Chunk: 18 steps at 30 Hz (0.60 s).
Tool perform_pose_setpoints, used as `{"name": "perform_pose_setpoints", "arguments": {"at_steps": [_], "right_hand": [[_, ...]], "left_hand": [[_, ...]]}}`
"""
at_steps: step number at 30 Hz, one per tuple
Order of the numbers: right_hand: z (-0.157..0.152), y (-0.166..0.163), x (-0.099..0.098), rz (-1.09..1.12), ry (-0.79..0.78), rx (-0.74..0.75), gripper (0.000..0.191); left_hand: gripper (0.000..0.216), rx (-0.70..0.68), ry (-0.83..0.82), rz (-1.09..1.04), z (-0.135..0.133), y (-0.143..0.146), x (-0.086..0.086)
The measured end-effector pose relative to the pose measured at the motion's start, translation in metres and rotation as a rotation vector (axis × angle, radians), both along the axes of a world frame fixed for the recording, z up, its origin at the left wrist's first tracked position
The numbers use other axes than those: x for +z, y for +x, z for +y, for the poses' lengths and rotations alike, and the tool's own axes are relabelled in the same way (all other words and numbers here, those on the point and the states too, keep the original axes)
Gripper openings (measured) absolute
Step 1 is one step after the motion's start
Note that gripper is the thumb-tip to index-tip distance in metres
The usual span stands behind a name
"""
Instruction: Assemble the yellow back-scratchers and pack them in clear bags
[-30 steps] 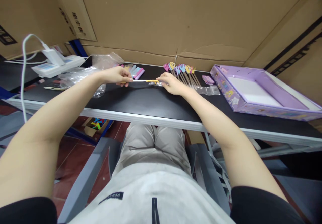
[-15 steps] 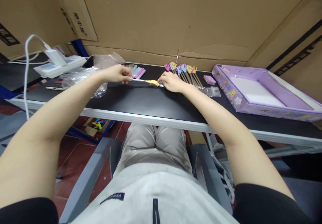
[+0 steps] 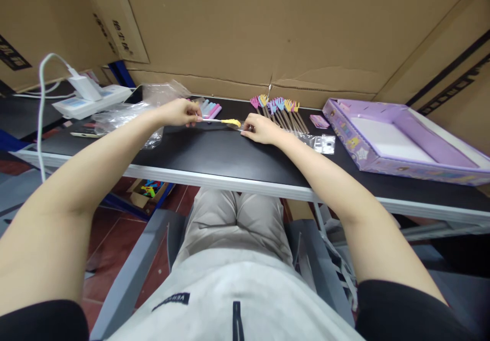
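Observation:
My left hand [image 3: 179, 113] pinches the thin stem of a stick with a yellow hand-shaped tip [image 3: 231, 122], held level just above the black table [image 3: 214, 152]. My right hand [image 3: 260, 128] rests on the table by the yellow tip, fingers curled on a clear plastic sleeve [image 3: 319, 141] that trails off to its right. A row of several sticks with coloured hand tips [image 3: 277, 109] lies just behind my right hand. Pastel tubes [image 3: 210, 110] lie behind the held stick.
An open purple box [image 3: 386, 139] sits at the right. A small purple card [image 3: 318, 121] lies beside it. Crumpled clear bags [image 3: 126, 114] and a white power strip with a charger [image 3: 90, 96] are at the left. Cardboard sheets stand behind the table.
The stick's yellow tip has lifted a little and slid out toward the left. My right hand has drawn slightly toward me with the clear sleeve.

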State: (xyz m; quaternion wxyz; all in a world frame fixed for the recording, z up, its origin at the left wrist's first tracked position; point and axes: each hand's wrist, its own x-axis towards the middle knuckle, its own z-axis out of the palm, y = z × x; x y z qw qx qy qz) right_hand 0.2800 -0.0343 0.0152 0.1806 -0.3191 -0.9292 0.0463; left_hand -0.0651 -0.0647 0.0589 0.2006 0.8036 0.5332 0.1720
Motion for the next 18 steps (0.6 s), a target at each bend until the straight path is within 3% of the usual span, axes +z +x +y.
{"name": "perform_pose_setpoints", "arguments": {"at_steps": [5, 11, 18], "right_hand": [[0.006, 0.001, 0.006, 0.067, -0.022, -0.043, 0.024], [0.009, -0.008, 0.022, -0.036, -0.102, -0.077, 0.042], [0.013, -0.028, 0.014, 0.038, -0.153, -0.025, 0.031]], "left_hand": [[0.034, 0.003, 0.033, -0.019, 0.003, -0.002, -0.004], [0.027, 0.027, 0.044, 0.017, 0.006, -0.005, 0.001], [0.029, 0.024, 0.005, 0.066, 0.011, -0.007, 0.007]]}}
